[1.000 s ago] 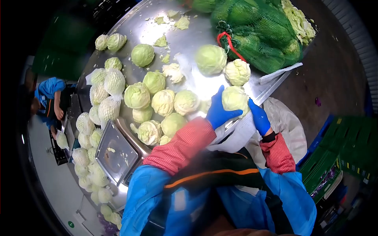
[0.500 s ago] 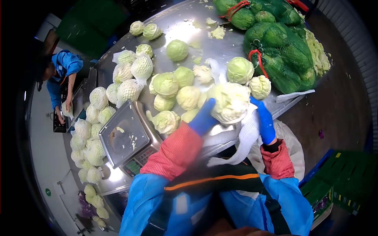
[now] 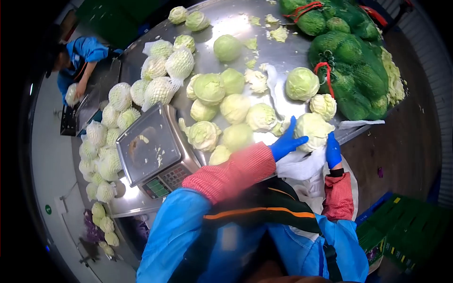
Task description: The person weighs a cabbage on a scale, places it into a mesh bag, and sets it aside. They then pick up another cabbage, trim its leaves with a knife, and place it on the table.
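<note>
A pale green cabbage (image 3: 313,131) is between my two blue-gloved hands near the table's front edge. My left hand (image 3: 288,141) presses its left side, thumb and fingers apart. Along its right side lies my right hand (image 3: 333,150), fingers held together. A white foam net sleeve (image 3: 302,167) hangs crumpled over the edge just below the cabbage. Two bare cabbages, a larger one (image 3: 302,83) and a smaller one (image 3: 323,106), sit just beyond it. Several other peeled cabbages (image 3: 235,109) lie to the left.
A digital scale (image 3: 150,146) with leaf scraps on its pan stands at left. Beside it are several net-wrapped cabbages (image 3: 160,92). Green mesh sacks of cabbages (image 3: 351,70) fill the far right. Green crates (image 3: 406,226) are on the floor. A co-worker (image 3: 85,59) handles a cabbage at far left.
Both hands have moved right and lower with the cabbage. Another cabbage beside the left group, covered before, now shows. The foam sleeve has bunched up. My head view has shifted slightly.
</note>
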### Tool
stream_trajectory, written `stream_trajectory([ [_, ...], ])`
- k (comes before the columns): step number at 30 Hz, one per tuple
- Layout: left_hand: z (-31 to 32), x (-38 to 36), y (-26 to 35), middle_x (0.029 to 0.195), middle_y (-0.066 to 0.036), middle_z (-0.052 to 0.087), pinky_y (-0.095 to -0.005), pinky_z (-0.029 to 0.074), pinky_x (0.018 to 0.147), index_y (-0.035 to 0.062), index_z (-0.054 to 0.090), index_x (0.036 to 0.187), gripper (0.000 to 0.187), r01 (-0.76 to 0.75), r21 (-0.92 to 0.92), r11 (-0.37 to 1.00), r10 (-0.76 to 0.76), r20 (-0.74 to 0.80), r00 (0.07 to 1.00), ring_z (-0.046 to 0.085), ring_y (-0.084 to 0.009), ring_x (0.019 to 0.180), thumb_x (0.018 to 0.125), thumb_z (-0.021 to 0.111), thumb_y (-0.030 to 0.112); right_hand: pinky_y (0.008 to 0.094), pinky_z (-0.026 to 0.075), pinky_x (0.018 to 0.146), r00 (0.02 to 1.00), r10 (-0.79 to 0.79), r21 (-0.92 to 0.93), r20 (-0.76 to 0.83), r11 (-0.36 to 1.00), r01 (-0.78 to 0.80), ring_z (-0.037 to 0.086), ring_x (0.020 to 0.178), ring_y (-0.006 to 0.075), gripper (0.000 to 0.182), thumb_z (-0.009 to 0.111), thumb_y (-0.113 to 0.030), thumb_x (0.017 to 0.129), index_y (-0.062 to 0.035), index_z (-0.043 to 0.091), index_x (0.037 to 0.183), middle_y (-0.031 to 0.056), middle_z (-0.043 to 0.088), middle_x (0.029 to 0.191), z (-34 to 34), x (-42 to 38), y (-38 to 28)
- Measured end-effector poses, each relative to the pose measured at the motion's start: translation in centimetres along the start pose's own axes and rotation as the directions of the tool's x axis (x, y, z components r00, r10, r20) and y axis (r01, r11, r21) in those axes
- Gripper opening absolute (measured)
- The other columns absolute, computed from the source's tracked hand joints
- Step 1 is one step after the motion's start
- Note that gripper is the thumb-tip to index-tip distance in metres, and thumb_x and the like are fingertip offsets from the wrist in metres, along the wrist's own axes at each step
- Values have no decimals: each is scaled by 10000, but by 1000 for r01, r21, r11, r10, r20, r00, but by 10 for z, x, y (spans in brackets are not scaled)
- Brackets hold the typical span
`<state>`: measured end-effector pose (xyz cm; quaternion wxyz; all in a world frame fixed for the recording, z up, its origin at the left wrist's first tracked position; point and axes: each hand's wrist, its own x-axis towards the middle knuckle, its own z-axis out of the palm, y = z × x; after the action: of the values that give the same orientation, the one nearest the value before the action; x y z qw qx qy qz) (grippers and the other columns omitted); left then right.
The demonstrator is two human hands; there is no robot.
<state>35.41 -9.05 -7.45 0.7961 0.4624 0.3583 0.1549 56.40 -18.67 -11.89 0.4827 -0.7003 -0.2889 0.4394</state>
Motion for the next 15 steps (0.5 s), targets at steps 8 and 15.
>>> stream_trajectory([
  [8,-11,-41,2,1314,-224,493,-413,420,996,163,347,1452,688,-138,550,823,66,149,987,533,-321,1175,874,642,394,399,480,589,901,-286,-839,-326,526,-136,637,663,267,429,523,-374,956,-208,504,1351,170,663,816,9,-35,-99],
  [15,-76,-107,25,1047,-77,662,-268,494,822,39,612,1201,301,-245,289,926,298,-160,941,598,-107,921,917,611,138,337,438,529,899,-404,-599,169,682,419,535,511,182,543,668,-248,872,-107,485,1364,61,517,583,106,-48,-127],
])
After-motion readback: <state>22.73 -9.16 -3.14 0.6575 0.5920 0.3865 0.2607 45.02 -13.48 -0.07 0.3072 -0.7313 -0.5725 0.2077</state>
